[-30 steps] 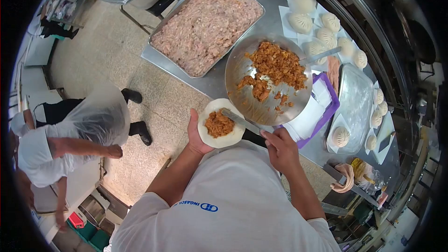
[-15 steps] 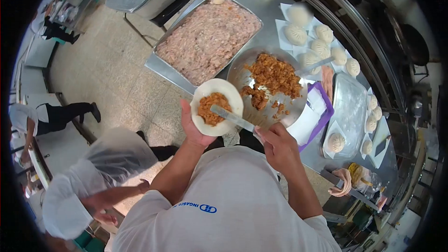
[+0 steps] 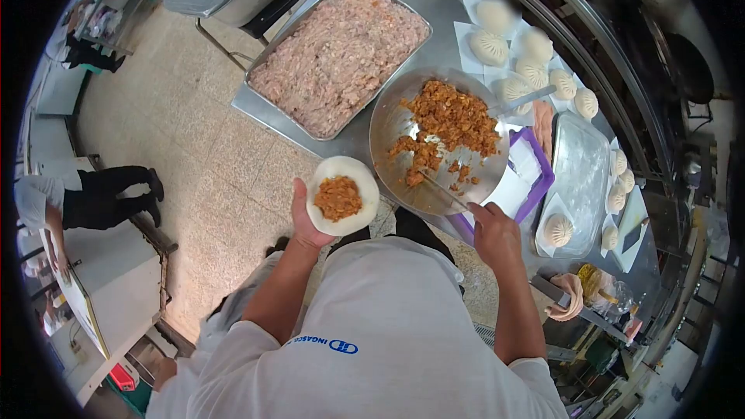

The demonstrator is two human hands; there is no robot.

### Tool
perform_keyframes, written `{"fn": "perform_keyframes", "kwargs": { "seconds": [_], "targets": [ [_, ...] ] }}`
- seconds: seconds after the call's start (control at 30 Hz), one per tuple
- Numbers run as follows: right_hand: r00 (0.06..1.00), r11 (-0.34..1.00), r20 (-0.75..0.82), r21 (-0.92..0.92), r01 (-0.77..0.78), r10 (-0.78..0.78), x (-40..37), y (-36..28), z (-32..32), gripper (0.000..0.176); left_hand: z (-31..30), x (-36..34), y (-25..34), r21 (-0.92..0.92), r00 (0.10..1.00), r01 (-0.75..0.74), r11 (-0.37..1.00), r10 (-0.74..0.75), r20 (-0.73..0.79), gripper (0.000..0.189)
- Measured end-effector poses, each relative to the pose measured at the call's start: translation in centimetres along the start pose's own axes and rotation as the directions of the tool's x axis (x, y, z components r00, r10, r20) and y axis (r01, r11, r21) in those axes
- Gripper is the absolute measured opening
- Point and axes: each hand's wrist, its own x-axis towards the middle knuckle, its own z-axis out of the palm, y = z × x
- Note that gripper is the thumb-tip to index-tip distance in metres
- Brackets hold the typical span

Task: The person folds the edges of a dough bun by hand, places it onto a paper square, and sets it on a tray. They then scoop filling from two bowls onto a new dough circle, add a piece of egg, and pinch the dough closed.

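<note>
My left hand (image 3: 307, 226) supports a round dough wrapper (image 3: 366, 189) from below, thumb up along its edge; most of the fingers are hidden under it. A mound of orange-brown filling (image 3: 338, 199) lies in the wrapper's middle. My right hand (image 3: 495, 234) is closed round the handle of a flat metal spatula (image 3: 445, 192). The spatula's tip touches filling inside a steel bowl (image 3: 386, 118), near its front left side. More chunky orange-brown filling (image 3: 454, 120) sits across the bowl's far part.
Behind the bowl is a tray of pink minced meat (image 3: 341, 58). Pleated buns (image 3: 532, 71) on paper squares stand at the back right. A second utensil handle (image 3: 529, 99) rests over the bowl's rim. Beside it are a purple tray (image 3: 545, 180) and a metal tray (image 3: 578, 163). A person (image 3: 101, 194) stands left.
My right hand has moved right, taking the spatula from the wrapper into the bowl. My left hand has shifted left and slightly down with the wrapper. The nearby co-worker has moved mostly behind my left arm.
</note>
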Motion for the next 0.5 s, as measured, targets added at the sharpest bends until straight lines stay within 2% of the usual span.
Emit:
{"fn": "perform_keyframes", "kwargs": {
  "seconds": [0.07, 0.1, 0.17, 0.2, 0.27, 0.37, 0.43, 0.5],
  "targets": [
    [1.0, 0.996, 0.001, 0.085, -0.001, 0.001, -0.6, -0.8, 0.2, 0.031, 0.1, -0.1, -1.5, 0.004, 0.995, 0.038, 0.999, -0.037, -0.088, 0.095],
    [1.0, 0.996, 0.009, 0.086, 0.003, -0.004, -0.9, -1.1, 0.5, 0.031, 0.2, 0.0, -2.1, 0.0, 0.995, 0.032, 0.999, -0.032, -0.094, 0.095],
    [0.999, 0.969, -0.021, 0.246, 0.029, -0.025, -1.3, -1.4, 1.0, 0.032, 0.2, 0.2, -3.1, 0.022, 0.992, 0.079, 0.997, -0.076, -0.105, 0.095],
    [0.999, 0.968, -0.015, 0.248, 0.034, -0.031, -1.6, -1.8, 1.2, 0.032, 0.4, 0.4, -3.3, -0.002, 0.993, 0.092, 0.996, -0.092, -0.072, 0.095],
    [0.999, 0.925, -0.009, 0.378, 0.035, -0.034, -2.0, -2.6, 1.2, 0.032, 0.8, 0.7, -3.7, 0.016, 0.996, 0.074, 0.997, -0.073, -0.051, 0.094],
    [0.995, 0.894, 0.069, 0.446, 0.04, -0.079, -2.2, -4.3, 0.8, 0.033, 1.3, 0.5, -3.8, 0.042, 0.998, 0.05, 0.998, -0.048, -0.045, 0.094],
    [0.993, 0.907, 0.043, 0.412, 0.084, -0.111, -2.2, -5.1, 1.7, 0.033, 1.8, 0.2, -3.8, 0.051, 0.997, 0.036, 0.998, -0.032, -0.064, 0.094],
    [0.989, 0.917, 0.015, 0.377, 0.132, -0.149, -1.9, -5.5, 1.9, 0.033, 2.5, -0.2, -3.7, -0.019, 0.998, 0.021, 1.0, -0.022, -0.051, 0.093]
  ]
}}
